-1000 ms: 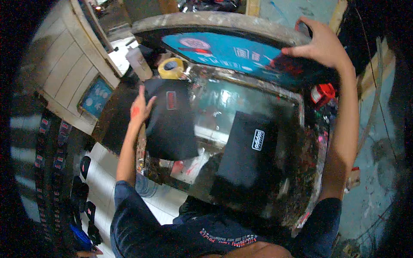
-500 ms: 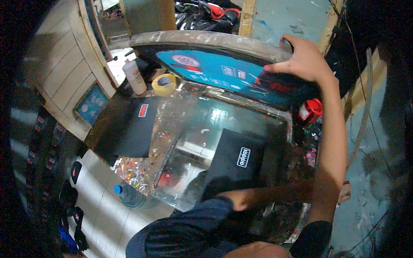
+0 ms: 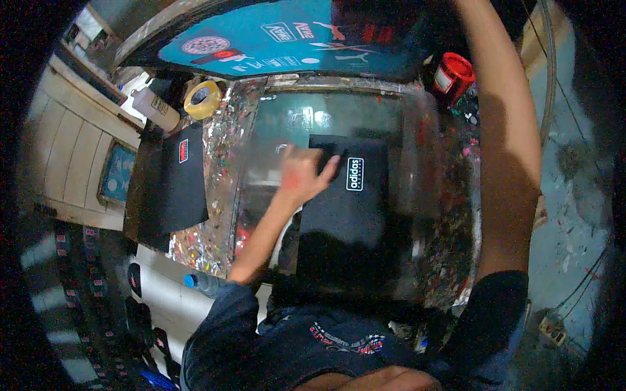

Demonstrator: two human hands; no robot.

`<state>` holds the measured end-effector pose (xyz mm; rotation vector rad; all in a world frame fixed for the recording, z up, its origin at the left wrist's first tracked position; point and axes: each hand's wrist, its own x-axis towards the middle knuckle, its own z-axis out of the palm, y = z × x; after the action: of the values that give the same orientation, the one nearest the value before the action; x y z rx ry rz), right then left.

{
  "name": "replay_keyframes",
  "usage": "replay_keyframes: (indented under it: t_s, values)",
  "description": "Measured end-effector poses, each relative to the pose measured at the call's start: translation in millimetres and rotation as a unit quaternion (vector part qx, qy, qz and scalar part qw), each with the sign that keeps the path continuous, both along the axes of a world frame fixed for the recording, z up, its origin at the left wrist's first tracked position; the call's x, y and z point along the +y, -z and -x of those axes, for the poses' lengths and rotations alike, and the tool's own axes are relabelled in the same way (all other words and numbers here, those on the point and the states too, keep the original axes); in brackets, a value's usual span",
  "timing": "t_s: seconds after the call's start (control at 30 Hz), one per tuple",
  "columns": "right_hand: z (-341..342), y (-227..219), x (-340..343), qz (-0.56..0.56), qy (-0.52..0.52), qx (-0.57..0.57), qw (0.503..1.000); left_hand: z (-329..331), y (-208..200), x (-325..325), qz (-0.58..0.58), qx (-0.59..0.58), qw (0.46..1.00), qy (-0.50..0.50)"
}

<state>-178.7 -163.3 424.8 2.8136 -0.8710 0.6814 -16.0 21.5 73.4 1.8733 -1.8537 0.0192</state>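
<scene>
My left hand [image 3: 303, 174] is over the upper left edge of a black sheet [image 3: 339, 221] lying on a glass-topped table [image 3: 274, 117]. Its thumb stands apart from the fingers, which are partly smeared; I see nothing held in it. A small white-outlined print [image 3: 355, 174] shows on the sheet, right of the thumb. My right forearm [image 3: 508, 117] reaches past the top edge, so that hand is out of sight. Along the far side, a printing screen [image 3: 254, 42] with blue mesh and several stencil designs is tilted up.
Another black sheet [image 3: 173, 189] with a red-and-white print lies on the left. Behind it are a squeeze bottle [image 3: 156, 109] and a yellow tape roll [image 3: 203, 100]. A red tub [image 3: 453, 78] stands far right. A blue-capped water bottle [image 3: 202, 283] is near the table's front left.
My left hand has moved from near my body up to the sheet's upper left edge. My right hand, earlier on the screen's frame, has left the picture as the view shifted.
</scene>
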Motion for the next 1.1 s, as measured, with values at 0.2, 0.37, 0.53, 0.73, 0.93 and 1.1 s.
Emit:
replay_keyframes:
  t_s: [0.2, 0.37, 0.53, 0.73, 0.93, 1.1]
  values:
    - [-6.2, -5.7, -2.3, -0.023, -0.004, 0.008, 1.000, 11.4, -26.8, 34.5, 0.064, 0.050, 0.973, 0.214]
    - [-5.0, -6.2, -4.5, -0.018, -0.023, -0.002, 1.000, -25.2, 3.4, 27.6, -0.046, -0.024, 0.966, 0.252]
    - [-9.0, -11.7, -8.0, -0.020, -0.006, 0.019, 1.000, -42.2, 17.2, 21.1, -0.098, -0.053, 0.955, 0.275]
    - [-8.6, -11.2, -4.4, -0.037, -0.013, 0.006, 0.999, -42.2, 20.1, 18.5, -0.086, -0.051, 0.958, 0.271]
    - [-15.6, -11.0, 3.7, -0.044, 0.043, -0.013, 0.998, -41.0, 18.1, 19.2, -0.085, -0.048, 0.959, 0.266]
    - [-11.1, -10.6, -6.8, -0.023, 0.018, -0.008, 1.000, -39.0, 15.9, 18.8, -0.091, -0.052, 0.959, 0.264]
